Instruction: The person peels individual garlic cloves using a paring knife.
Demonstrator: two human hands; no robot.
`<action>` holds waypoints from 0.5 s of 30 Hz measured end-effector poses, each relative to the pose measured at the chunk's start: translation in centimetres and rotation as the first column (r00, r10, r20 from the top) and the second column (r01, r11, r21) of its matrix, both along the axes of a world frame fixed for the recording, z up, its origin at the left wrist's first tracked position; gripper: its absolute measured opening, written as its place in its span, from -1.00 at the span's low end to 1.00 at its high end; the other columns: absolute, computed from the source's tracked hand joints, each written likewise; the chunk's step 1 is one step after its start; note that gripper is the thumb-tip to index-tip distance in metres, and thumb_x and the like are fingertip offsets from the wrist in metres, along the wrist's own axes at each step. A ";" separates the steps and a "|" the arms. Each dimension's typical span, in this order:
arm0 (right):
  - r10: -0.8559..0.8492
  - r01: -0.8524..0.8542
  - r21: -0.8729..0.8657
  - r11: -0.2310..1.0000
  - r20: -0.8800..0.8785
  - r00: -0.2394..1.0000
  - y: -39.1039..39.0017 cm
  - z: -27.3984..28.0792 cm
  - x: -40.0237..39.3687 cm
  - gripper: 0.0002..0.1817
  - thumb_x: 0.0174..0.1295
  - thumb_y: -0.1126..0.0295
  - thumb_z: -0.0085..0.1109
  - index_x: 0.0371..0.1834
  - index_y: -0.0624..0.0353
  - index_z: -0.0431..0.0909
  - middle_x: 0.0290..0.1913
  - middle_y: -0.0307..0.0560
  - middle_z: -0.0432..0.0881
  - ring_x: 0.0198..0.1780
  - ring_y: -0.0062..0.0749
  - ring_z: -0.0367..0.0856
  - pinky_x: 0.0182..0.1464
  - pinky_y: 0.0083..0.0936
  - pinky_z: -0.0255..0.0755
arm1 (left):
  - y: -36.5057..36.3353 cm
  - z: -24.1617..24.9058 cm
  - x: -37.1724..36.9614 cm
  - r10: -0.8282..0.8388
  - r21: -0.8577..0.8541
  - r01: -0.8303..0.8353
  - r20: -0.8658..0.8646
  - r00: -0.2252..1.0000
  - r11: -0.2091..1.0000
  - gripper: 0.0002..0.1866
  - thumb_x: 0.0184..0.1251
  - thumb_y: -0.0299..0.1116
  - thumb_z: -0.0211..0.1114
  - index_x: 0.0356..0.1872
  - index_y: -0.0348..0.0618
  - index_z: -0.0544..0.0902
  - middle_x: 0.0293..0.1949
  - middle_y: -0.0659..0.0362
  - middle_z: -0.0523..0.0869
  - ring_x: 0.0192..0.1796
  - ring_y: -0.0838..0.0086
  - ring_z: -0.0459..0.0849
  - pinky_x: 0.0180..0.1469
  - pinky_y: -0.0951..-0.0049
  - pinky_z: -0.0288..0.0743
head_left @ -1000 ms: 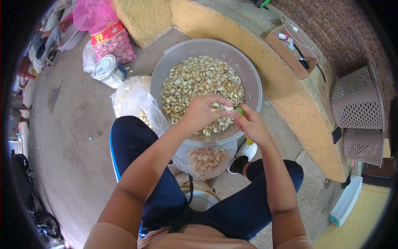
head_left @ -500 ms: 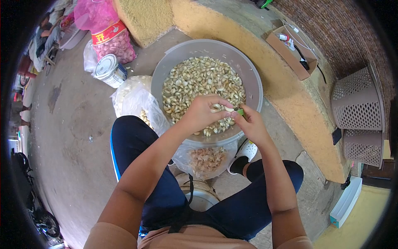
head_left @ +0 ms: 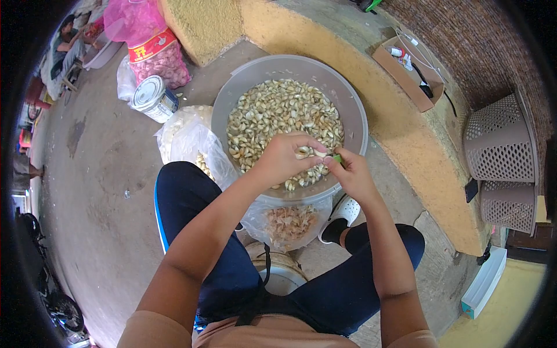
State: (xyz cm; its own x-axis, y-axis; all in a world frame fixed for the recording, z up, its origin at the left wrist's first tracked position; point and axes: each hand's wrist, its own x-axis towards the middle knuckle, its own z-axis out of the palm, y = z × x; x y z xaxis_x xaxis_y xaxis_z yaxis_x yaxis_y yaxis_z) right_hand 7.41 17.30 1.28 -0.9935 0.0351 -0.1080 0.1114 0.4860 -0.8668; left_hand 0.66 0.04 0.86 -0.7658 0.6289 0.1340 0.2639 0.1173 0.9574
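Over the near right part of a wide grey tub, both my hands meet. My left hand pinches a pale garlic clove between thumb and fingers. In the fingers of my right hand is a small green-handled knife, touching or close to the clove; its blade is mostly hidden. Many garlic cloves fill the tub below. A clear plastic bag with papery garlic skins hangs at the tub's near side, between my knees.
Left of the tub stand a white plastic bag of peeled cloves, a paint bucket and a pink mesh sack of garlic. A yellow ledge curves along the right, bearing a cardboard box. Another person sits far left.
My hands stay in nearly the same place, with the clove turned slightly between the fingers. At the far left, the other person has come more into view, sitting more upright.
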 end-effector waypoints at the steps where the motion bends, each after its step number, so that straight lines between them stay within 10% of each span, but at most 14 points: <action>1: 0.000 0.000 0.004 1.000 -0.012 1.000 0.0 0.0 0.0 -0.68 0.09 0.22 0.13 -0.52 0.30 0.39 -0.73 -0.14 0.34 -0.61 -0.64 0.24 -0.56 -0.54 0.20 | 0.0 0.0 0.0 -0.001 -0.007 0.001 -0.030 1.000 1.000 -0.82 -0.04 -0.44 0.34 -0.34 -0.17 0.64 -0.34 0.17 0.65 -0.23 0.49 0.60 -0.14 0.56 0.41; 15: 0.087 -0.009 -0.364 0.931 0.199 0.976 0.0 1.0 0.4 -0.74 0.09 0.27 0.11 -0.55 0.26 0.48 -0.68 -0.33 0.37 -0.58 -0.71 0.27 -0.54 -0.62 0.18 | -0.1 -0.6 0.0 -0.027 -0.095 -0.004 -0.325 0.945 0.995 -0.79 -0.11 -0.45 0.34 -0.36 -0.12 0.61 -0.37 0.14 0.62 -0.29 0.32 0.61 -0.20 0.46 0.46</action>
